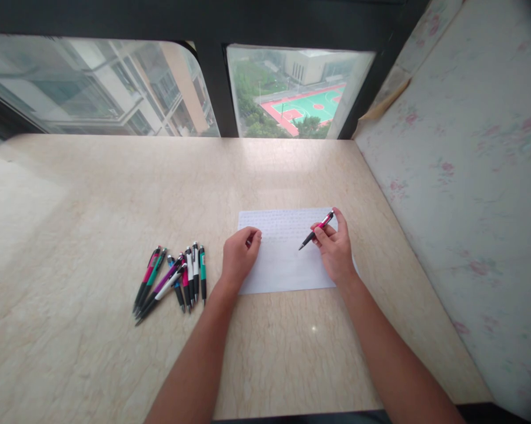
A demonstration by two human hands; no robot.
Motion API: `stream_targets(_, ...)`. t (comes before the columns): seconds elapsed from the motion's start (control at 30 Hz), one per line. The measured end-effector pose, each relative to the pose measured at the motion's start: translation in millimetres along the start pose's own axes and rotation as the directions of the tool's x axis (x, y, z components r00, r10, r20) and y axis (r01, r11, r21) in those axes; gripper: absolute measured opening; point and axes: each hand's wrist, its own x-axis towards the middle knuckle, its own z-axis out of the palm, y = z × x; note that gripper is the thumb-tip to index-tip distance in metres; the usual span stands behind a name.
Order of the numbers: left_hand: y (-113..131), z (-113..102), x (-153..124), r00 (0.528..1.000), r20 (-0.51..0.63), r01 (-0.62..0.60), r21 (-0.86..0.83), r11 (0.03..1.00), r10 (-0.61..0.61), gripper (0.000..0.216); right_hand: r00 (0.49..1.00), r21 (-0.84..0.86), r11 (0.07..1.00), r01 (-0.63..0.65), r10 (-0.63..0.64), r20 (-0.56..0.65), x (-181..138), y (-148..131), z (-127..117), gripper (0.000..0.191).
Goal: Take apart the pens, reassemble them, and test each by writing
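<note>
A sheet of white paper (292, 265) lies on the stone surface in front of me, with lines of handwriting across its upper part. My right hand (335, 250) grips a pink and black ballpoint pen (322, 225) above the paper's right side. Its tip points down and left, and my index finger reaches to the top end with the push button. My left hand (241, 252) rests at the paper's left edge with its fingers curled in. Whether anything is inside those curled fingers cannot be seen.
Left of my left hand lies a loose group of several pens (171, 280) in pink, green, purple, blue and white, some crossing. A wall with flowered paper (460, 194) bounds the right side. Dark-framed windows (225, 88) stand along the back of the stone ledge (93, 206).
</note>
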Motion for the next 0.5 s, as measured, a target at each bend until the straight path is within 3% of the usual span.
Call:
stream_targets(0.37,-9.9,-10.5,5.4,0.991,-0.136,0.007,0.113,0.994,0.009,0.015,0.997,-0.028,0.997,0.068,-0.069,-0.022,3.5,5.0,-5.8,0.076)
stream_targets(0.5,-12.4,-11.2,6.0,0.994,-0.111,0.022,0.121,0.992,-0.009,0.014,0.997,-0.052,0.995,0.08,-0.08,-0.013,3.7,4.9,-5.4,0.08)
